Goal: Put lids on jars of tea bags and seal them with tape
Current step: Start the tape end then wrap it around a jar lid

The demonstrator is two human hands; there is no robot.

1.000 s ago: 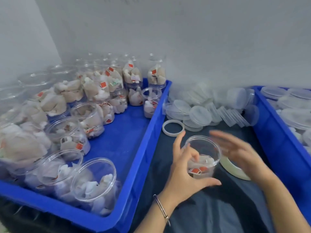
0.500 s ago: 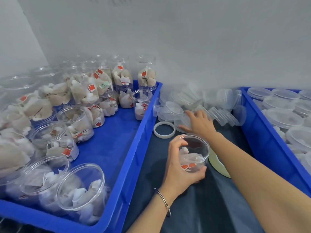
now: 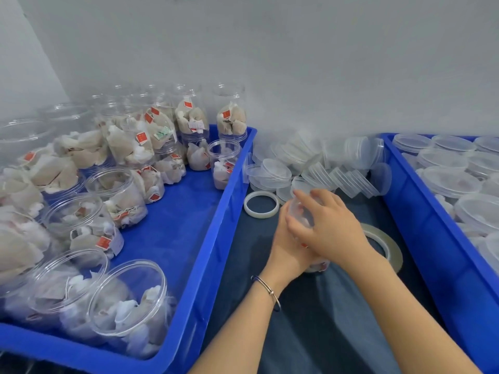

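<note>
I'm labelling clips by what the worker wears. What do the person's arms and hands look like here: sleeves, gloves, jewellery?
Both forearms are bare, with no sleeves in view, and neither hand wears a glove. The left hand has a thin dark bangle with a small silvery bead at the wrist. The right hand and its wrist show no watch, ring or band.

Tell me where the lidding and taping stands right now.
Done: lidded jars fill the right bin. In hand: the left hand holds one jar while the right hand sets a lid on it. Left: taping it with the tape roll, plus open jars in the left bin.
</note>
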